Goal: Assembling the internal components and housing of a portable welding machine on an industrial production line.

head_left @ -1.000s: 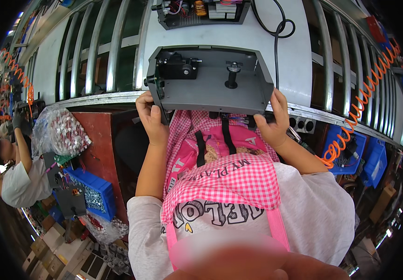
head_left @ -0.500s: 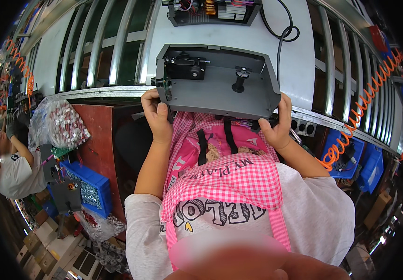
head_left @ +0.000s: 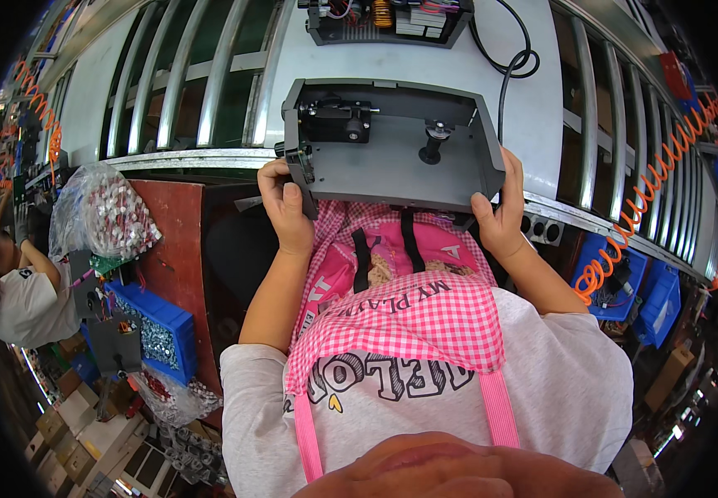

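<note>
Between my two hands is a dark grey metal housing (head_left: 367, 176), its open side facing up. My left hand (head_left: 292, 220) grips its left end, thumb on the near side. At the opposite end, my right hand (head_left: 502, 220) holds the near right corner. A black wire-feed mechanism (head_left: 339, 121) is mounted inside at the left. Farther right in the housing stands a black spool post (head_left: 434, 143) with a metal top. A small circuit board (head_left: 302, 164) shows at the left end, near my left fingers.
Beyond the housing, a second unit (head_left: 388, 23) with wires and a copper coil sits on the white board (head_left: 533, 108). A black cable (head_left: 502, 91) runs beside it. Metal rollers (head_left: 180, 79) flank the board. Blue bins (head_left: 178, 340) stand at both sides; a co-worker (head_left: 35, 299) is at left.
The housing and both my hands have shifted slightly to the right, with the grip kept. The co-worker at left has moved a little.
</note>
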Demonstrator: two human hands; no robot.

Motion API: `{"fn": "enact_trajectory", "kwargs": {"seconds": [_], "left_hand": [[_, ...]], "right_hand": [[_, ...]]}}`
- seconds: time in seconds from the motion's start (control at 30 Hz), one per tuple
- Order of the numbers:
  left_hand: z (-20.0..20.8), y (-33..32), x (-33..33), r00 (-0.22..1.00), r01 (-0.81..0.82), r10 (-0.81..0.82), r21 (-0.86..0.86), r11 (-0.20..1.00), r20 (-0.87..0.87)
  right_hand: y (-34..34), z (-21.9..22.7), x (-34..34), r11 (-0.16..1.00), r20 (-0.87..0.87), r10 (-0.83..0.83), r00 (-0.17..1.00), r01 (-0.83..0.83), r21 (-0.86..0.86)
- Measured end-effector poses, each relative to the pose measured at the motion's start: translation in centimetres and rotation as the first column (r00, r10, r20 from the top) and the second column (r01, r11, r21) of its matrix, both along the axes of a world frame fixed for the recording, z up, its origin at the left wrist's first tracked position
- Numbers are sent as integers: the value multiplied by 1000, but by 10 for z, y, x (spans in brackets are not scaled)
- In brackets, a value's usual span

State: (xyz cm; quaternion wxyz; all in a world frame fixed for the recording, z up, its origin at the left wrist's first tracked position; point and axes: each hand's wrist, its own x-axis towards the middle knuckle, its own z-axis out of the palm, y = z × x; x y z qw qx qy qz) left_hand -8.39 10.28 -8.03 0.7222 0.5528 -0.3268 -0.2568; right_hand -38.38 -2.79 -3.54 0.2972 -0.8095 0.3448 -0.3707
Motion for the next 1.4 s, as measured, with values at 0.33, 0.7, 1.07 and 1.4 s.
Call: {"fn": "enact_trajectory", "kwargs": {"seconds": [0.33,0.7,1.07,1.4], "left_hand": [[-11,4,5,1000,14,-14,-28,999,4],[-14,6,6,1000,-10,10,-17,1000,0],[-2,3,-1,997,-58,57,-20,998,-43],[15,-3,-7,946,-175,165,-10,984,-279]], "right_hand": [[1,2,3,1000,-1,7,1000,-7,13],[3,0,4,1000,0,9,1000,-9,19],[8,-6,1,1000,18,6,1000,-7,10],[19,-20,-3,998,34,62,997,-61,-30]]}}
